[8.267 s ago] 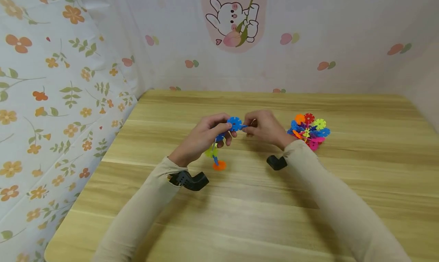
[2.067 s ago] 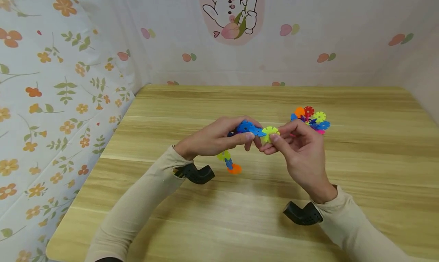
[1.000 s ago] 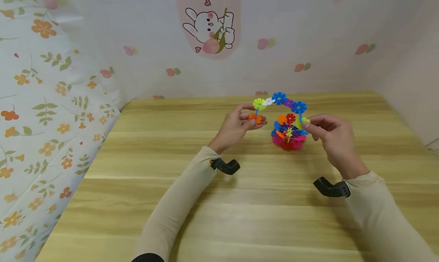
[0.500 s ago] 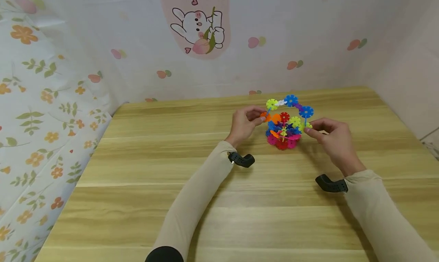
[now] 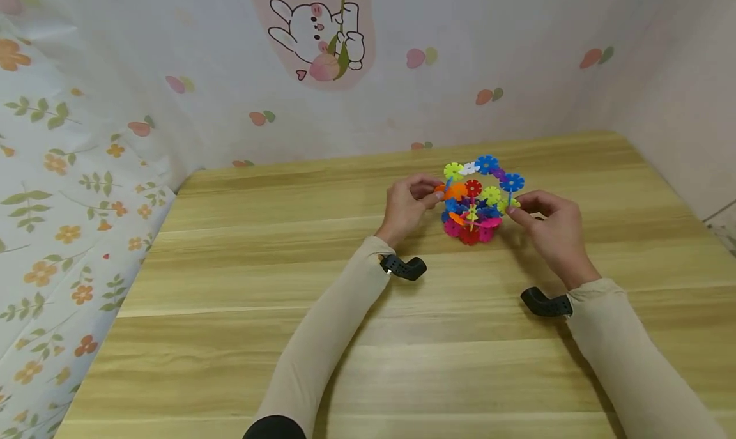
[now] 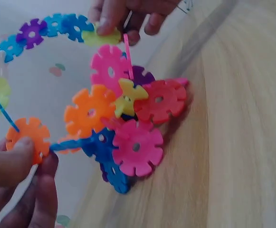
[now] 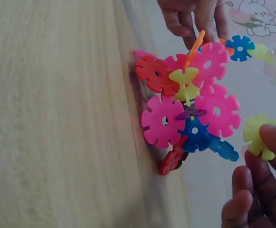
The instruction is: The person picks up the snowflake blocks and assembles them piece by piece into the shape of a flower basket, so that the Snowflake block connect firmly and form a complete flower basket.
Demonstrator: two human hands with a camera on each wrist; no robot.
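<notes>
Slotted plastic snowflake discs form a chain (image 5: pixel 487 165) that arches over a cluster of interlocked discs (image 5: pixel 471 218) standing on the table. With thumb and fingers, my left hand (image 5: pixel 404 209) pinches the orange disc (image 6: pixel 27 135) at the chain's left end. That disc's edge meets a blue disc (image 6: pixel 71 144) of the cluster; whether they are slotted together I cannot tell. My right hand (image 5: pixel 553 231) pinches the yellow-green disc (image 7: pixel 256 135) at the other end, which is apart from the cluster in the right wrist view. Blue, purple and white discs lie between these ends.
The wooden table (image 5: pixel 276 285) stretches to the left and in front of the cluster. Behind it hangs a printed white cloth (image 5: pixel 201 126). Black curved mounts (image 5: pixel 405 268) stick out below both wrists.
Earlier the hands worked on the chain left of the cluster and a yellow-green disc came to its end. The chain was then raised into an arch, carried right and lowered over the cluster.
</notes>
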